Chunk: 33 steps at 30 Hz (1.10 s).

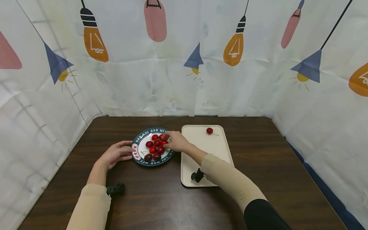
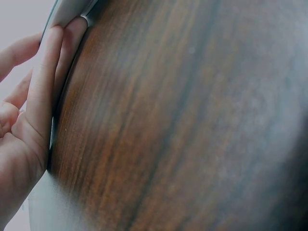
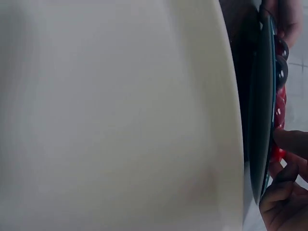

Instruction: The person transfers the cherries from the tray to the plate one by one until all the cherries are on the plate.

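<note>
A round plate (image 1: 142, 163) with a dark teal lettered rim and white middle bears several red and dark red cherries (image 1: 152, 149). My left hand (image 1: 116, 154) holds the plate's left rim, fingers fairly straight; the right wrist view shows its fingers (image 3: 290, 21) on both faces of the rim. From the right, my right hand (image 1: 177, 141) reaches over the plate, thumb and fingertips around a red cherry (image 1: 164, 142) at the pile's right side. In the right wrist view a bit of red cherry (image 3: 277, 153) shows between those fingers.
A cream rectangular tray (image 1: 188, 172) lies right of the plate, under my right forearm. One stemmed cherry (image 1: 209, 130) sits near its far edge. The dark wood table (image 1: 155, 198) ends at a patterned white curtain (image 1: 172, 92) behind and at both sides.
</note>
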Each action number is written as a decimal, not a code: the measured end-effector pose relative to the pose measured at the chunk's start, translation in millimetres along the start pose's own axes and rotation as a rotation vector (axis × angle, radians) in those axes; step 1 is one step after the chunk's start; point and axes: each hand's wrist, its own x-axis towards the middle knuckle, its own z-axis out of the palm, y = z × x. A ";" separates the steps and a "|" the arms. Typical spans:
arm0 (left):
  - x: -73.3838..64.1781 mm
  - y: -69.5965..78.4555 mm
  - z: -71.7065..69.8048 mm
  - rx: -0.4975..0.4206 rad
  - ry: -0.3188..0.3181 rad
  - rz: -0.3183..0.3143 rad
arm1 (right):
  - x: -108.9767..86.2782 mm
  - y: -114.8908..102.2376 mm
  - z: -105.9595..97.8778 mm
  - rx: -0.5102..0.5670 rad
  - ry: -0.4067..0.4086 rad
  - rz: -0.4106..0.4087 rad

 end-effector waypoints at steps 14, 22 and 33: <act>-0.1 0.8 0.3 0.009 0.003 -0.009 | -15.9 26.4 -32.5 0.026 0.057 0.000; 0.4 0.4 1.5 0.006 0.001 -0.001 | -32.9 55.5 -54.4 0.041 0.112 0.043; 0.0 1.0 1.1 0.014 0.010 -0.007 | -61.5 97.4 -84.1 0.079 0.189 0.097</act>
